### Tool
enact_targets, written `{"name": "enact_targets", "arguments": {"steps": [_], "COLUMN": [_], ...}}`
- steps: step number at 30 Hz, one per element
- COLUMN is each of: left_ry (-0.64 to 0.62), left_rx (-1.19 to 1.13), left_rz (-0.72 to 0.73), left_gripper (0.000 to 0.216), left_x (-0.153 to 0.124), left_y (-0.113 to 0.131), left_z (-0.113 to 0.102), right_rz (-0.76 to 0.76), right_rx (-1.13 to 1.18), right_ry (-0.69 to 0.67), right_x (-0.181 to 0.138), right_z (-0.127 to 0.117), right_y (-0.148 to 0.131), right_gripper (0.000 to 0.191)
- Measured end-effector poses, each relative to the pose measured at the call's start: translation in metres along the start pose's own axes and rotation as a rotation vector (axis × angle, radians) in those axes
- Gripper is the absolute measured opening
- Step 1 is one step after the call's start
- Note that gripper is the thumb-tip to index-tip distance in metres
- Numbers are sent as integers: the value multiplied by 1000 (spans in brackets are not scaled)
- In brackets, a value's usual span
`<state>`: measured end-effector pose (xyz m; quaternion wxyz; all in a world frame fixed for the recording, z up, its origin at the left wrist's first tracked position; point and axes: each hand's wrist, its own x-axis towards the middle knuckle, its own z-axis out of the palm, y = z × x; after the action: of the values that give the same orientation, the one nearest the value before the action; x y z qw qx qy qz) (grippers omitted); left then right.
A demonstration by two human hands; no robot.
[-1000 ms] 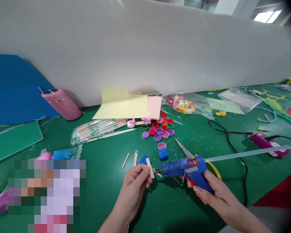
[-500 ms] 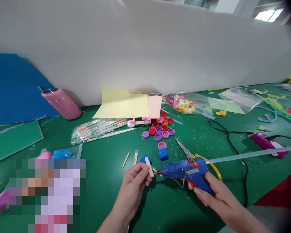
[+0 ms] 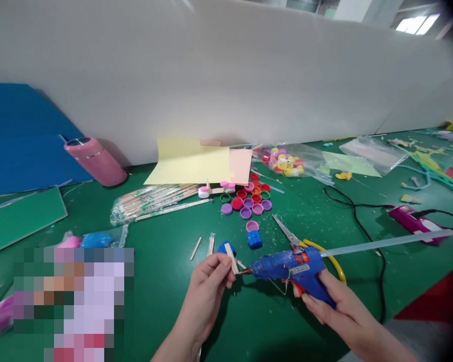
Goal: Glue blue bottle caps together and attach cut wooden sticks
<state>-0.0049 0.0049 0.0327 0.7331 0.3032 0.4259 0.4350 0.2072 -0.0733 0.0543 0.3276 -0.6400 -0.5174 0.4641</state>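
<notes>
My left hand (image 3: 207, 294) pinches a short wooden stick (image 3: 232, 258) upright-tilted above the green table (image 3: 166, 311). My right hand (image 3: 337, 304) grips a blue hot glue gun (image 3: 292, 269) by its handle. The gun's nozzle tip touches or nearly touches the stick's lower part. A long clear glue stick (image 3: 388, 242) juts out of the gun's back to the right. A blue bottle cap (image 3: 225, 248) sits just behind the held stick.
Scissors with yellow handles (image 3: 305, 241) lie behind the gun. Several coloured bottle caps (image 3: 249, 200), a blue cap (image 3: 254, 239), loose sticks (image 3: 196, 248), a bag of wooden sticks (image 3: 151, 200), a pink bottle (image 3: 96, 162), yellow paper (image 3: 191, 163) and a black cord (image 3: 366, 231) are on the table.
The glue gun's nozzle has edged slightly left and down toward the stick; both hands keep their grips and stay almost in place.
</notes>
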Motion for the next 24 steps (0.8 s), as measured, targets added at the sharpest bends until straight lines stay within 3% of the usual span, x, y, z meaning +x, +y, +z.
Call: {"name": "enact_targets", "arguments": {"steps": [14,20,24], "left_ry": [-14,-6,39], "left_rx": [6,19,58], "left_rz": [8,10,18], "left_gripper": [17,17,17], "left_x": [0,-1,-1], "left_y": [0,-1,1], "left_z": [0,-1,0], "right_rz": [-1,-74,-86], "right_rx": [136,117,-215], "right_ry": [16,191,413], "right_x": [2,24,53], "right_z": [6,-19,-54], "right_y": [5,9,25], "right_gripper": [39,23,28]}}
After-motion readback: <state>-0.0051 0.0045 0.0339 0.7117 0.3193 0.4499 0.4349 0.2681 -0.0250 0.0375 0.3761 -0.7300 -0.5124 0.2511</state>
